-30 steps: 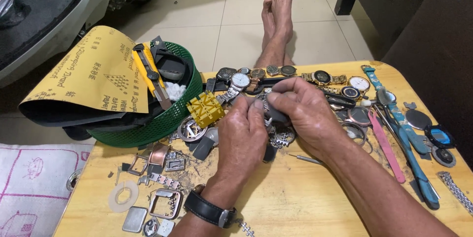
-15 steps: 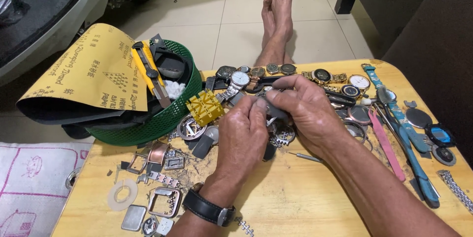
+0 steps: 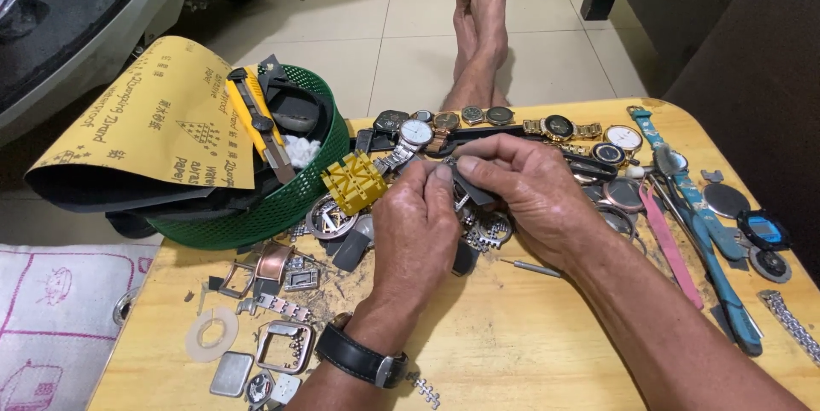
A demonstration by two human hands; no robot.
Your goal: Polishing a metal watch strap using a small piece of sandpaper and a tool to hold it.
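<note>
Watch parts, a small dark piece above all, are sitting pinched between both hands over the middle of the wooden table. Left hand is curling closed to steady it; right hand is gripping it with thumb and fingertips, seemingly for close work. Loose watches are crowding the far edge, a green basket is pressing in alongside, and only the near tabletop is offering elbow room.
</note>
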